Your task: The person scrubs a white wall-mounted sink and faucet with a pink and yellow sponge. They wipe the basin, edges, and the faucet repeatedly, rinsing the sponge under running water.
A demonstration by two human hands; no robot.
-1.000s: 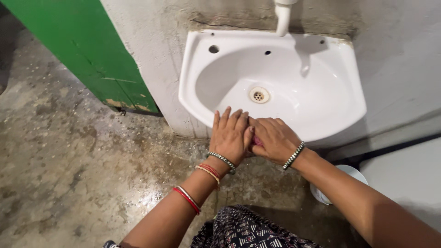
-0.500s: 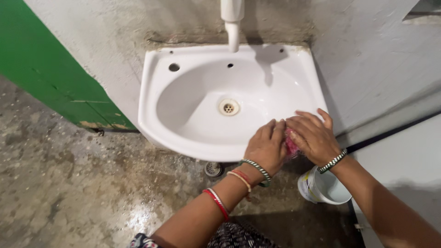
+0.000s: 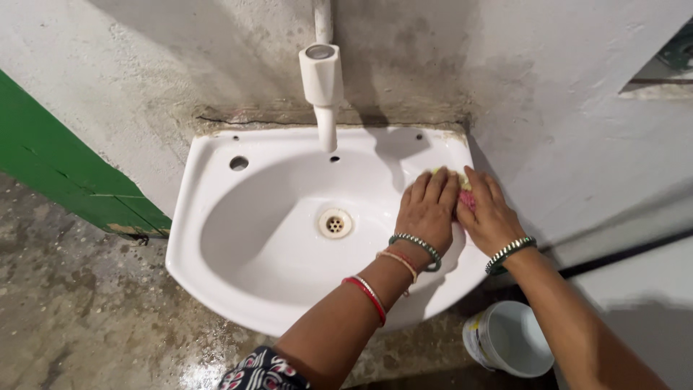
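Both hands are pressed together on the right inner slope of the white wall-mounted basin (image 3: 216,245), close under its back right rim. The left hand (image 3: 428,209) lies flat, fingers straight and pointing toward the wall, palm down on the porcelain. The right hand (image 3: 487,214) sits just beside it, touching along the fingers. Between the 2 hands a small scrubbing pad (image 3: 465,195), pink with a yellowish edge, peeks out; most of it is hidden under the fingers. The right hand's fingers curl over the pad and hold it against the basin, and the left hand's fingertips bear down on its near edge. So neither hand is spread wide: both are closed down flat on the pad rather than wrapped round it.

The pad lies well to the right of the drain (image 3: 335,224) and to the right of the white plastic tap (image 3: 322,87), which hangs over the back of the bowl. Several bangles (image 3: 369,295) ring the left forearm and wrist, and 1 beaded band circles the right wrist. On the concrete floor (image 3: 86,310) below the basin's right edge stands a small white bucket (image 3: 510,339). A green door frame (image 3: 65,173) borders the wall at left.
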